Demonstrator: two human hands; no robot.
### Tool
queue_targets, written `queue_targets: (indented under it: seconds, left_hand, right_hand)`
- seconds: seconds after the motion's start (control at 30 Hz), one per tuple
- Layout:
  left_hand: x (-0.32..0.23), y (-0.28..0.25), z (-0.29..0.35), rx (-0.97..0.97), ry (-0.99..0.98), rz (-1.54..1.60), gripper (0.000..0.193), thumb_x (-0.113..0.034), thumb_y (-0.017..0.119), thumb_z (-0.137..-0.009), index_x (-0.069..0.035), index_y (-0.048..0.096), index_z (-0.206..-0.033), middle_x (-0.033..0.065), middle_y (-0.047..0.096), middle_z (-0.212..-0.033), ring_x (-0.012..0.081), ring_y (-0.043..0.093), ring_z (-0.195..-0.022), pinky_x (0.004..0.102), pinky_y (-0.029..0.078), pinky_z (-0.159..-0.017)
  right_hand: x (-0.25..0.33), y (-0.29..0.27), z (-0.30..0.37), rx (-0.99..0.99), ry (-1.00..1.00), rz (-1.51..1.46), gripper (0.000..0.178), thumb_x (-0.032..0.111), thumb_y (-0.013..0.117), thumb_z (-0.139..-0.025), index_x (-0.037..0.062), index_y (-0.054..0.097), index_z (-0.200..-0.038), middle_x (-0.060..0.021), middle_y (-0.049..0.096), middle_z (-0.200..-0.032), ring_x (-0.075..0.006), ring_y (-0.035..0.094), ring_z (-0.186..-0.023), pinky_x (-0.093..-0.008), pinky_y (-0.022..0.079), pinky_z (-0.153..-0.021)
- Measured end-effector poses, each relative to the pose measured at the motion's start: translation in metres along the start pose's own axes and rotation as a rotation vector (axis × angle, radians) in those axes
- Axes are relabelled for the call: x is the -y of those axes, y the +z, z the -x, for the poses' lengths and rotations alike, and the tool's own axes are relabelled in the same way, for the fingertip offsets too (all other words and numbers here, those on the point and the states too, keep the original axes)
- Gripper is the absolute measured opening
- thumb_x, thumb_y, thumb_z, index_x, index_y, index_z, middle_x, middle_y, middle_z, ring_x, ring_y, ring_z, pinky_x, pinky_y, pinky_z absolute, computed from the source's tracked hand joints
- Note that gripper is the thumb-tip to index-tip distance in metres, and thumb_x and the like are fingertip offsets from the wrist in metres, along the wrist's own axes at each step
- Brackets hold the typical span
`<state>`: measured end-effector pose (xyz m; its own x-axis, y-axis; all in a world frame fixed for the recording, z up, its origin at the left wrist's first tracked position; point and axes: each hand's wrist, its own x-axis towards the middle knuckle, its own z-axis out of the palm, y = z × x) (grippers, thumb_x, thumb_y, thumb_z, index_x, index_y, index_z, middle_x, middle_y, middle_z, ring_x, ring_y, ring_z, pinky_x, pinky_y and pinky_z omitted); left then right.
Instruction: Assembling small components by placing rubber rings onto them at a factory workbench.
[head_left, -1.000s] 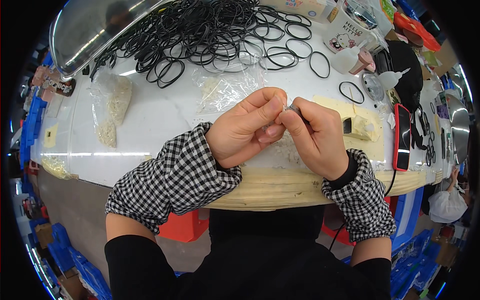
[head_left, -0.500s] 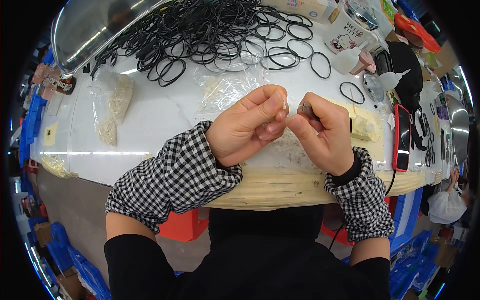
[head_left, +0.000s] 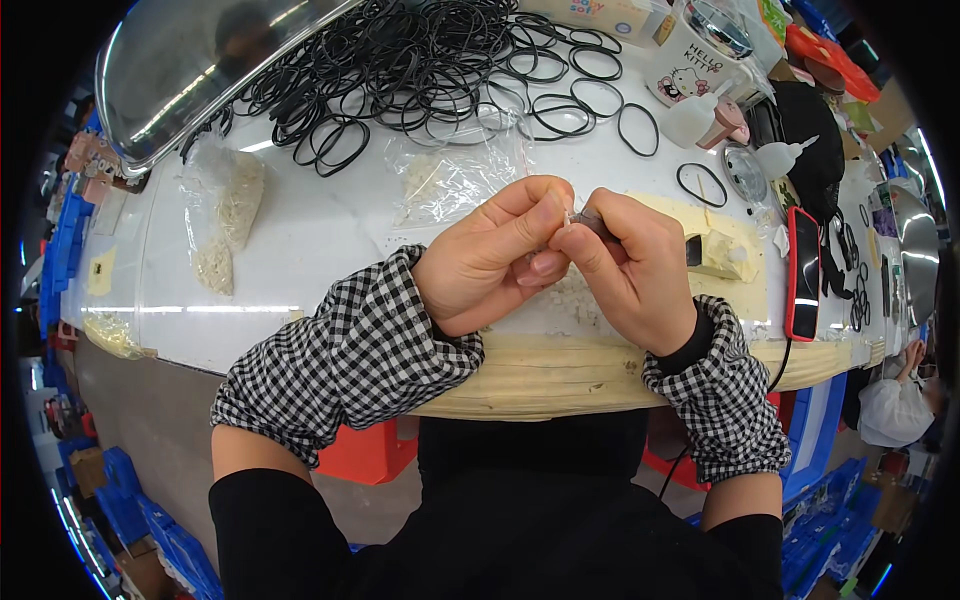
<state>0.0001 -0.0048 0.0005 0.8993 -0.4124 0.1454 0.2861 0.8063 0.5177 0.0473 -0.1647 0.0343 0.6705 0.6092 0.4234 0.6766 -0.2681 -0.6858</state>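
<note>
Hands (head_left: 495, 250) partly hide clear bag (head_left: 445, 180) (black bands (head_left: 405, 50) beyond).

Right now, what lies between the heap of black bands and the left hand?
The head view shows a clear plastic bag between the black bands and left hand.

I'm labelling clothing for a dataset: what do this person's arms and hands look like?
Both forearms wear black-and-white checked sleeve covers, ruffled at the ends; a black cuff shows at the right wrist. Higher up are black sleeves. Left hand and right hand are gloveless.
</note>
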Motion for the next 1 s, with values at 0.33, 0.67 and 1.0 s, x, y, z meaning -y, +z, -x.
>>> queue_targets:
  seconds: [0.33,0.67,1.0]
  left_hand:
    - [0.0003,-0.0006,0.0004,0.005,0.008,-0.015,0.018,-0.025,0.044,-0.098,-0.008,0.051,-0.102,-0.0039,0.046,-0.079,0.0046,0.039,-0.066,0.0162,0.034,-0.060]
    - [0.0006,-0.0004,0.0014,-0.004,-0.003,-0.032,0.020,-0.026,0.045,-0.097,-0.008,0.051,-0.102,-0.0041,0.046,-0.078,0.0047,0.039,-0.066,0.0165,0.034,-0.059]
    - [-0.0052,-0.0027,-0.0002,-0.028,0.021,-0.058,0.018,-0.024,0.047,-0.097,-0.008,0.052,-0.099,-0.0027,0.048,-0.079,0.0048,0.040,-0.068,0.0170,0.036,-0.063]
  right_hand:
    - [0.0007,0.0002,0.0003,0.008,0.014,0.001,0.034,0.026,0.067,-0.083,0.0018,0.050,-0.066,-0.0094,0.048,-0.056,-0.0203,0.044,-0.046,-0.0292,0.034,-0.044]
    - [0.0037,-0.0008,0.0000,0.014,-0.009,-0.012,0.032,0.025,0.067,-0.083,0.0014,0.054,-0.066,-0.0086,0.047,-0.053,-0.0187,0.043,-0.044,-0.0288,0.033,-0.043]
    - [0.0050,-0.0083,-0.0020,0.085,-0.028,-0.026,0.031,0.023,0.067,-0.082,0.0012,0.054,-0.065,-0.0077,0.045,-0.051,-0.0178,0.041,-0.043,-0.0283,0.032,-0.042]
